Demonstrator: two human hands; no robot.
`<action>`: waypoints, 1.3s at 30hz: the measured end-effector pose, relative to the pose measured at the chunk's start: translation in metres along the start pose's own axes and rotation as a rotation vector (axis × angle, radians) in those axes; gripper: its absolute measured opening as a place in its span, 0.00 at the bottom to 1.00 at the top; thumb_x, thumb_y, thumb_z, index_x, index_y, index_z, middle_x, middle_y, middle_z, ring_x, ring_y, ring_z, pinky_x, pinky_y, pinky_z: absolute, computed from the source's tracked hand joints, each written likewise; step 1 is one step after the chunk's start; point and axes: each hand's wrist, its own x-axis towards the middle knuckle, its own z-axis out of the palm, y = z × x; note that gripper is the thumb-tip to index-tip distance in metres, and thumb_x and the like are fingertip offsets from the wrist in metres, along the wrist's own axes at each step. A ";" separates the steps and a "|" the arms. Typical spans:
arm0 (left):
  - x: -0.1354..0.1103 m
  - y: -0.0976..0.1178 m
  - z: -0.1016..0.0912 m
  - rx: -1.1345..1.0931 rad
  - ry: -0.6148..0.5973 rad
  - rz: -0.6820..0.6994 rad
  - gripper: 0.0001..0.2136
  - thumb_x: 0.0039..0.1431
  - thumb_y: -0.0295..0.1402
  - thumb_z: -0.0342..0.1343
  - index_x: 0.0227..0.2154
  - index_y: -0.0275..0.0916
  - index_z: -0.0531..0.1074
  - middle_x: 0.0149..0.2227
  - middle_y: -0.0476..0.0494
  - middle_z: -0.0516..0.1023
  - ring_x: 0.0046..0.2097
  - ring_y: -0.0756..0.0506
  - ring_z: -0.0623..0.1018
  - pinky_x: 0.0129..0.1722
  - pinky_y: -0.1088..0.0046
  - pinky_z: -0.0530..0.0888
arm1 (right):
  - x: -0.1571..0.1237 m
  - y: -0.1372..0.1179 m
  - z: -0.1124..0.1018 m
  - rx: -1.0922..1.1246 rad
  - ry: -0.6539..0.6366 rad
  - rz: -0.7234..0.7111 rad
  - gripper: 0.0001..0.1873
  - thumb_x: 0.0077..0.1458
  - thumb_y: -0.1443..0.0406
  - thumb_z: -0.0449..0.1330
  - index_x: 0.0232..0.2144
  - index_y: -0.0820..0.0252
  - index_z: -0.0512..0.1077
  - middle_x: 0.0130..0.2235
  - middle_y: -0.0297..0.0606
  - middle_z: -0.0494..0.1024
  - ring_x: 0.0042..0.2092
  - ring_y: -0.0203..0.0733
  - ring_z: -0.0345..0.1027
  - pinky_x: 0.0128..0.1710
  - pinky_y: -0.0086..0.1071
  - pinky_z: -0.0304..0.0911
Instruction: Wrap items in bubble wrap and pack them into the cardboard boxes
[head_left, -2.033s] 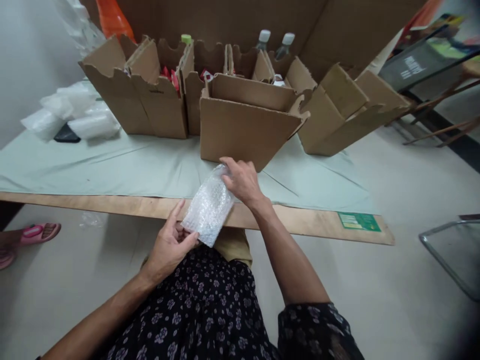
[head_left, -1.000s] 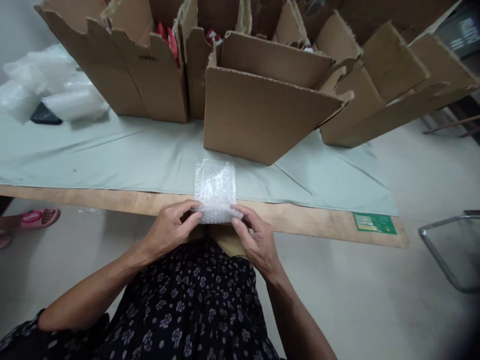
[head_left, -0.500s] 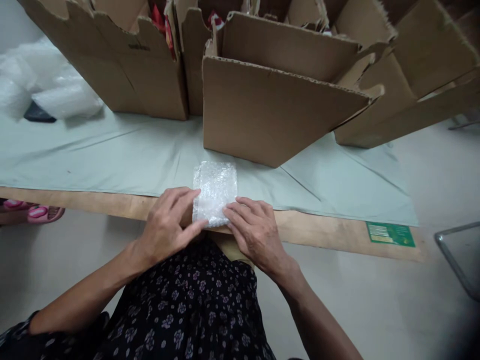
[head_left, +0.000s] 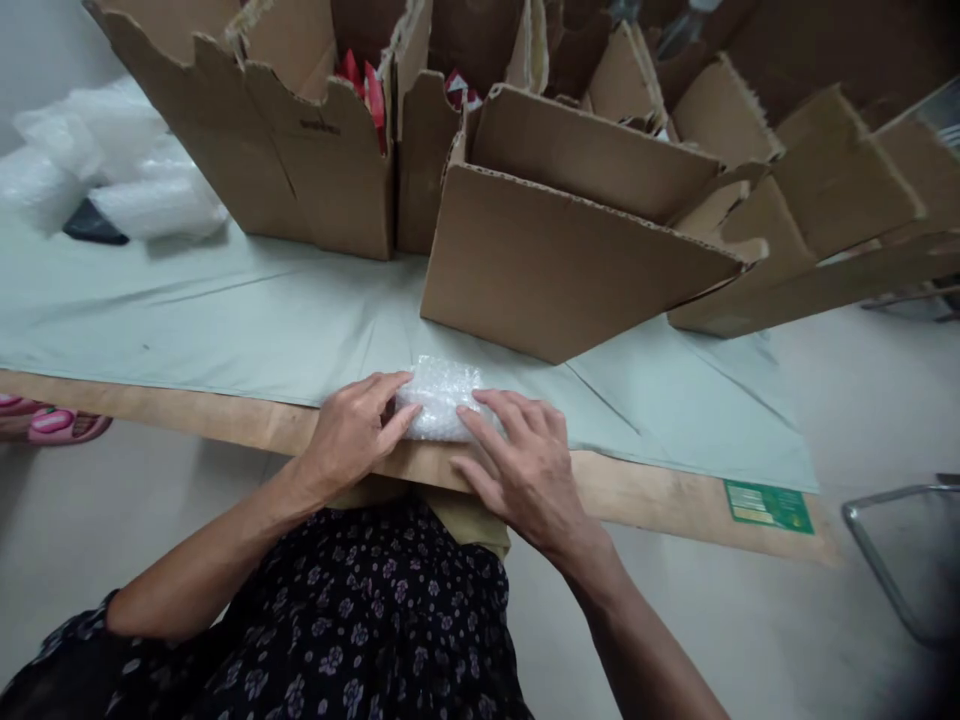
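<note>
A folded piece of clear bubble wrap (head_left: 444, 395) lies at the table's near edge between my two hands; whatever may be inside it cannot be made out. My left hand (head_left: 360, 425) is closed on its left end, thumb at the lower corner and fingers at the upper one. At the right end, my right hand (head_left: 529, 455) holds the wrap down with its fingertips, while the thumb stands apart, lower, over the wooden edge.
Cardboard boxes (head_left: 570, 270) with cut tops stand across the table's back, some holding red packets. Bubble-wrapped bundles (head_left: 161, 190) and a dark item (head_left: 94, 222) lie at left. A pale green cloth (head_left: 225, 330) covers the tabletop. A metal frame (head_left: 877, 550) stands at right.
The bubble wrap has been folded over from the near side and is now shorter. My right thumb has come away from it. The camera view has shifted slightly.
</note>
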 end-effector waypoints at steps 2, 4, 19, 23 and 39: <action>-0.005 0.003 -0.005 -0.056 0.072 -0.063 0.16 0.63 0.39 0.59 0.48 0.34 0.78 0.36 0.43 0.80 0.32 0.47 0.76 0.37 0.67 0.76 | 0.001 0.003 0.006 0.000 -0.049 -0.006 0.16 0.66 0.62 0.60 0.55 0.57 0.73 0.57 0.48 0.78 0.56 0.56 0.70 0.53 0.49 0.61; -0.016 0.008 -0.012 -0.202 0.065 -0.223 0.15 0.62 0.41 0.59 0.45 0.36 0.78 0.34 0.44 0.79 0.32 0.47 0.76 0.35 0.69 0.76 | 0.004 0.009 0.012 0.065 -0.028 0.057 0.15 0.67 0.64 0.58 0.54 0.57 0.74 0.54 0.47 0.80 0.54 0.54 0.72 0.51 0.47 0.63; -0.037 0.034 0.033 -1.167 -0.165 -0.548 0.26 0.55 0.43 0.70 0.53 0.39 0.73 0.47 0.40 0.82 0.48 0.41 0.80 0.52 0.67 0.76 | -0.039 0.003 -0.006 0.981 0.075 0.462 0.32 0.59 0.47 0.65 0.62 0.47 0.69 0.66 0.46 0.69 0.66 0.56 0.63 0.62 0.52 0.62; -0.036 0.045 0.037 -1.108 -0.120 -0.566 0.29 0.48 0.46 0.74 0.50 0.39 0.74 0.46 0.39 0.82 0.47 0.39 0.80 0.50 0.66 0.77 | -0.042 0.005 -0.012 1.615 -0.019 0.664 0.53 0.48 0.39 0.69 0.68 0.51 0.59 0.63 0.50 0.72 0.60 0.56 0.71 0.59 0.49 0.66; 0.184 0.152 -0.066 -0.211 -0.217 0.547 0.14 0.64 0.32 0.54 0.48 0.42 0.80 0.47 0.43 0.83 0.49 0.42 0.81 0.50 0.65 0.76 | -0.032 0.097 -0.154 1.137 0.711 0.625 0.14 0.49 0.54 0.73 0.40 0.40 0.79 0.39 0.32 0.81 0.33 0.41 0.74 0.30 0.33 0.71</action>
